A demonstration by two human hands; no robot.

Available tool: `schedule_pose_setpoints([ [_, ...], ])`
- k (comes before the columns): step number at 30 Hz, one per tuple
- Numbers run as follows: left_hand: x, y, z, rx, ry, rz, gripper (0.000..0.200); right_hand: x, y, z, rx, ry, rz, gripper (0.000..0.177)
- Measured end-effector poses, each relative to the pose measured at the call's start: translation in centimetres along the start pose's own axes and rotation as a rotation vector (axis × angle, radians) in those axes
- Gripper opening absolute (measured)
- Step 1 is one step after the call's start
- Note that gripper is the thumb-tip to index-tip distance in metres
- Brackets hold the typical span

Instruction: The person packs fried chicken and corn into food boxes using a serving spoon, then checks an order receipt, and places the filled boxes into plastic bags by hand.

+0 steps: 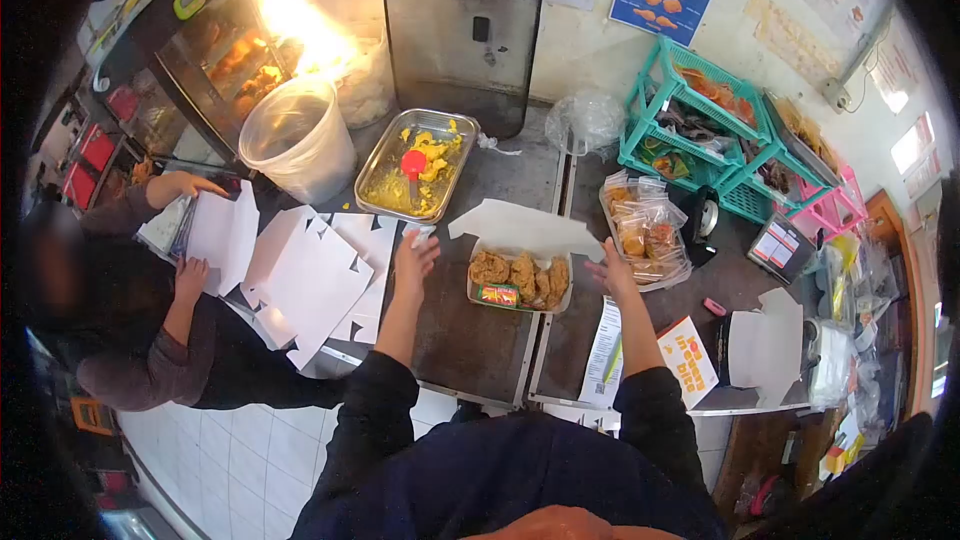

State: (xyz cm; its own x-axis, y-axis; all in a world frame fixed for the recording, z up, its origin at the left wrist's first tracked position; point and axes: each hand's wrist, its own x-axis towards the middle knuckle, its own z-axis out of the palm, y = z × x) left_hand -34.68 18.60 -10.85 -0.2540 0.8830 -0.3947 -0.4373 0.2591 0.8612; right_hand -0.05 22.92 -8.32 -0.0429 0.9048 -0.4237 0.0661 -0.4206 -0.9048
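An open white paper food box (pixel 530 223) stands on the dark table in front of me, its lid flap raised at the back. Pieces of fried chicken (pixel 523 272) fill it, with a red and green sachet (pixel 498 295) at the front. My left hand (pixel 412 262) is left of the box, holding a small crumpled white piece (pixel 421 233) at its fingers; I cannot tell what that piece is. On the opposite side, my right hand (pixel 612 272) has its fingers apart, beside the right end of the lid flap.
Left, a co-worker's hands (pixel 190 275) handle a white box (pixel 222 235) near flat box blanks (pixel 310 265). Behind are a metal tray (pixel 375 202) with yellow food and a white bucket (pixel 297 145). Right: packed food in a tray (pixel 648 230), a receipt (pixel 603 355), another open box (pixel 765 340).
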Motion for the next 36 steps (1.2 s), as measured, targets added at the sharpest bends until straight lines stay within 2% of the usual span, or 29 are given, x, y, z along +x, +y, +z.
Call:
schedule_pose_setpoints([
  [1,0.0,-1.5,-0.5,0.034,0.021,0.015,0.057,-0.4,0.5,0.3,-0.011,0.082,-0.082,0.069],
  [3,0.0,-5.3,-0.5,0.142,0.034,-0.023,0.039,0.9,3.1,0.2,0.027,0.160,-0.045,0.067],
  [4,-1.6,-6.2,0.5,0.257,0.026,0.062,0.038,1.5,4.2,0.1,0.044,0.193,-0.030,0.066],
  [5,-1.7,-6.9,0.8,0.290,-0.109,0.098,0.037,1.1,4.2,0.2,0.057,0.170,-0.052,0.065],
  [6,-0.7,-10.6,0.7,0.396,-0.016,0.208,0.037,0.6,4.0,0.4,0.069,0.138,-0.076,0.064],
  [7,-2.6,-9.3,1.7,0.510,-0.075,0.342,0.035,0.2,3.7,0.9,0.081,0.097,-0.100,0.064],
  [8,-2.1,-10.5,1.4,0.760,-0.033,0.405,0.031,0.2,3.7,1.1,0.068,0.083,-0.111,0.063],
  [9,-4.0,-9.1,2.3,0.761,0.035,0.411,0.028,0.4,3.7,1.2,0.054,0.066,-0.123,0.062],
  [10,-4.8,-7.9,2.6,0.807,0.016,0.406,0.027,0.6,4.0,1.2,0.065,0.044,-0.144,0.062],
  [11,-4.4,-8.3,2.3,0.809,0.016,0.504,0.025,0.7,4.3,1.3,0.079,0.027,-0.167,0.062],
  [13,-4.8,-7.5,1.9,0.955,0.030,0.524,0.024,0.2,4.4,1.6,0.040,0.023,-0.173,0.061],
  [17,-5.8,-6.5,-1.1,0.939,0.032,0.461,0.024,-1.3,4.4,2.9,-0.033,-0.018,-0.152,0.060],
  [18,-6.0,-6.5,-2.5,0.956,0.015,0.447,0.025,-2.6,3.6,3.7,-0.251,0.193,-0.191,0.047],
  [21,-6.8,-6.5,-5.3,0.835,0.033,0.396,0.030,-7.9,-3.0,6.8,-0.449,0.287,-0.882,0.031],
  [23,-7.7,-7.6,-6.3,0.707,0.089,0.398,0.035,-14.5,-10.3,9.7,-0.474,0.083,-0.675,0.023],
  [25,-8.3,-8.4,-7.5,0.590,0.174,0.463,0.039,-16.7,-13.8,12.3,-0.743,-0.016,-0.784,0.021],
  [26,-8.8,-8.5,-8.0,0.446,0.158,0.342,0.040,-17.1,-14.6,13.2,-0.876,-0.071,-0.848,0.020],
  [29,-10.3,-8.3,-9.6,0.182,0.280,0.275,0.041,-12.2,-10.8,17.2,-1.243,-1.039,-0.740,0.018],
  [30,-10.7,-7.9,-10.3,0.102,0.335,0.233,0.040,-11.2,-10.8,17.9,-1.425,-0.850,-0.736,0.017],
  [32,-11.2,-7.1,-13.3,0.067,0.383,0.320,0.039,-9.4,-11.3,18.4,-1.735,-0.420,-0.722,0.016],
  [34,-12.6,-5.5,-15.5,0.116,0.473,0.359,0.037,-10.4,-11.3,19.4,-1.677,-0.631,-0.729,0.017],
  [35,-13.1,-4.5,-17.0,0.283,0.562,0.406,0.039,-10.9,-11.3,19.6,-1.645,-0.726,-0.714,0.017],
  [36,-12.9,-4.7,-18.7,0.239,0.618,0.468,0.040,-10.4,-11.0,20.1,-1.536,-0.948,-0.725,0.019],
])
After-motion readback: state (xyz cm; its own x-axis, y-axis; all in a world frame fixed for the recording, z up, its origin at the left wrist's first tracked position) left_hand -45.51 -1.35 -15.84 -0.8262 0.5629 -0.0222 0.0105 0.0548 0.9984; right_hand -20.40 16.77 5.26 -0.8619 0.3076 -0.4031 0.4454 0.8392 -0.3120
